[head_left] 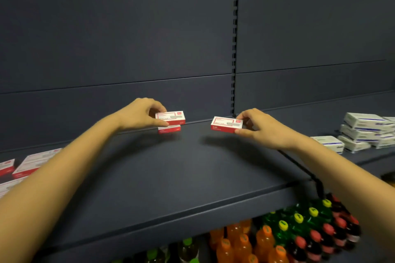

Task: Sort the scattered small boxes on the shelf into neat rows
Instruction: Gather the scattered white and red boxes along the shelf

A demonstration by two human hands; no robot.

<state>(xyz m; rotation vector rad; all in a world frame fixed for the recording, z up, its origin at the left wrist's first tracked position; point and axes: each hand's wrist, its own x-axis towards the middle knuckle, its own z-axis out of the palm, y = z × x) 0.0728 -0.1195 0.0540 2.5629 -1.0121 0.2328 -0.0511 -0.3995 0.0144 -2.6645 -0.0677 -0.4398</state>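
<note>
Head view: the left hand (141,114) pinches the upper box (171,116), which sits atop a lower box (169,129) at the back of the shelf (192,166). The right hand (259,128) pinches a third box (227,124) to the right of that stack and apart from it, long axis along the back wall.

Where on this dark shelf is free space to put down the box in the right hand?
Free: the middle of the dark metal shelf, from under the small red-and-white box in the right hand to the front edge. Crowded: scattered red-and-white boxes at the left end; stacked white-and-blue boxes on the right.
</note>
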